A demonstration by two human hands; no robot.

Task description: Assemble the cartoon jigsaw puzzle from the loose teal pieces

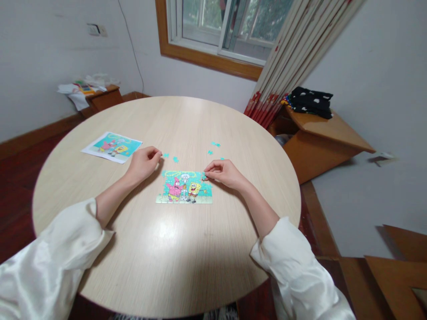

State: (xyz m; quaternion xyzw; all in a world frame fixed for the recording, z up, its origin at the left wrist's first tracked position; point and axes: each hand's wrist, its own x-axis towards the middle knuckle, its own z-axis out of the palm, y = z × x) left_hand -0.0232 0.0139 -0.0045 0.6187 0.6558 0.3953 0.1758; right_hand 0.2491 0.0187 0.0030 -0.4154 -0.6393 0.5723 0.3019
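A partly joined jigsaw puzzle (187,192) with cartoon figures on a turquoise ground lies flat on the table, its upper right and left edges uneven. At its upper right corner, my right hand (225,173) pinches a small turquoise puzzle piece (204,176) between thumb and fingers. My left hand (144,162) is closed above the puzzle's upper left, fingertips together beside a loose turquoise piece (166,155); whether they hold anything is hidden. Another loose piece (175,159) lies just right of that one.
The round wooden table (180,262) also bears a printed reference picture (116,147) at the left. Several loose pieces (215,144) lie beyond my right hand. Behind are a window, a curtain (293,53) and a wooden stool (320,138) with dark cloth on it.
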